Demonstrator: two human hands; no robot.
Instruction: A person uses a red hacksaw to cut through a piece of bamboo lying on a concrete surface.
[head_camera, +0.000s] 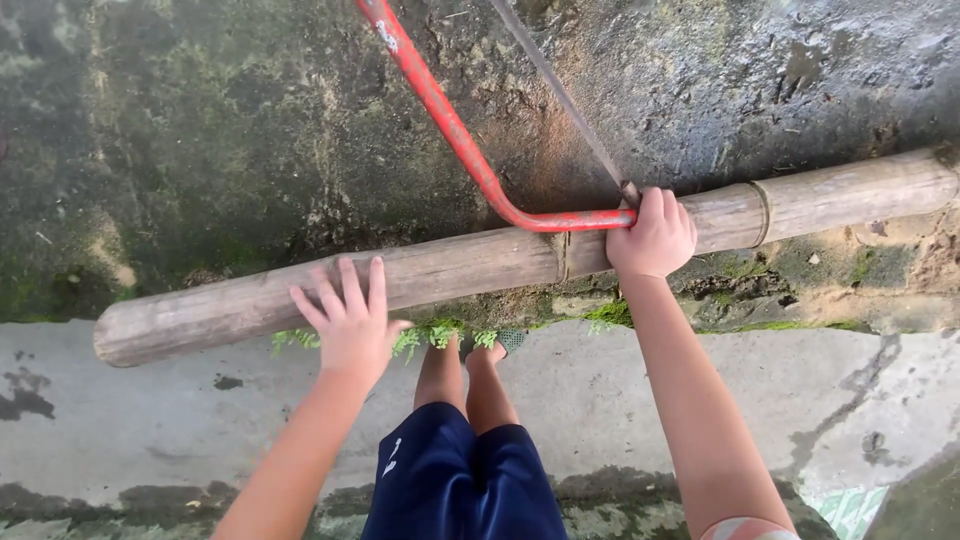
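Observation:
A long, dry bamboo pole (470, 265) lies across the view, resting on the edge of a concrete step. My left hand (347, 318) presses flat on the pole's left part, fingers spread. My right hand (655, 238) is closed around the red handle of a bow saw (455, 135). The saw's red frame runs up and to the left, and its thin blade (560, 95) meets the pole just above my right hand. Pale sawdust lies on the ground behind the cut.
Mossy, damp concrete ground (200, 130) lies beyond the pole. A lighter concrete step (120, 410) is below it, with small green weeds (430, 335) along its edge. My legs in dark blue shorts (465, 480) and one foot stand under the pole.

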